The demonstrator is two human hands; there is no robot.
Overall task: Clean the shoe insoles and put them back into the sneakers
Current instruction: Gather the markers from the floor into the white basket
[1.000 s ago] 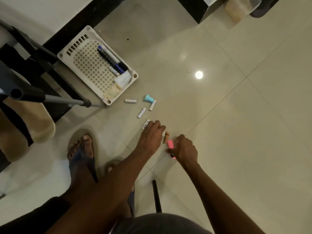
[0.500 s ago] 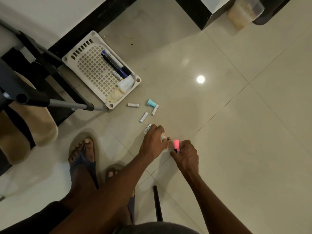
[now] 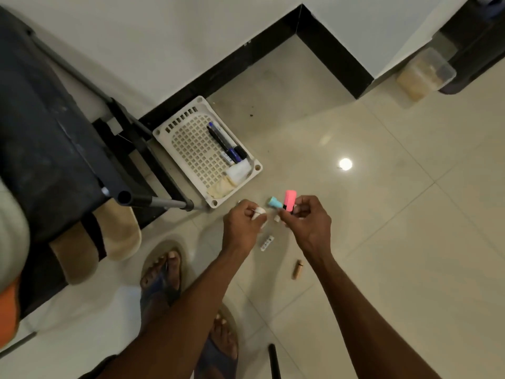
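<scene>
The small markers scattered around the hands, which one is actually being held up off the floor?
The pink one, pinched upright in the right hand. The teal one and the tan one lie on the tiled floor.

Small white item in left hand (image 3: 241, 228) mostly hidden by curled fingers, pink marker's (image 3: 289, 200) lower end buried in right hand (image 3: 307, 225), black rod (image 3: 274, 361) below the hands cut off by bottom edge
</scene>
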